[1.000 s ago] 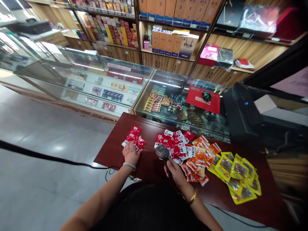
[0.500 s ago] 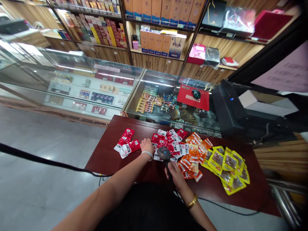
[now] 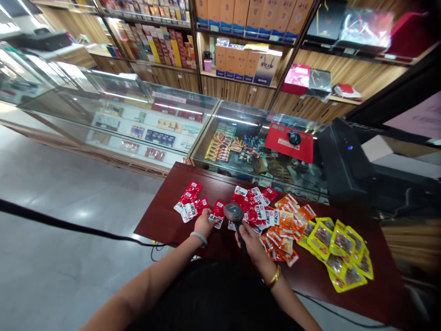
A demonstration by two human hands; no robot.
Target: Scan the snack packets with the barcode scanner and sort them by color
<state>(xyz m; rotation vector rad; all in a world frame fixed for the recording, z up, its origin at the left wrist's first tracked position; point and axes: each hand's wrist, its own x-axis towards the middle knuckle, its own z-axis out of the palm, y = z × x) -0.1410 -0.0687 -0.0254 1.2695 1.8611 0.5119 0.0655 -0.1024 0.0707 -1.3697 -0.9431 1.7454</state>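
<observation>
My right hand [image 3: 251, 240] is wrapped round the handle of a dark barcode scanner [image 3: 233, 212], whose head shows a small blue light. My left hand [image 3: 204, 224] pinches the lower left edge of a red and white snack packet [image 3: 217, 211], just left of the scanner head. Farther left lie several more red and white packets [image 3: 192, 208] in a small group. Beyond and right of the scanner is a larger heap of red and white packets [image 3: 257, 212], partly hidden by the scanner. Everything rests on a dark red-brown table [image 3: 161, 202].
Orange packets [image 3: 284, 225] and yellow packets [image 3: 339, 246] lie to the right. Behind the table stands a glass display counter [image 3: 206, 151] with a red mat [image 3: 275, 133] and a computer mouse [image 3: 294, 137]. A black machine [image 3: 344, 161] is at the right. A black cable [image 3: 330, 305] trails below.
My left hand has moved left from the heap, and one red and white packet now lies apart at its fingers. The scanner stays near the heap in my right hand. The view has shifted.
</observation>
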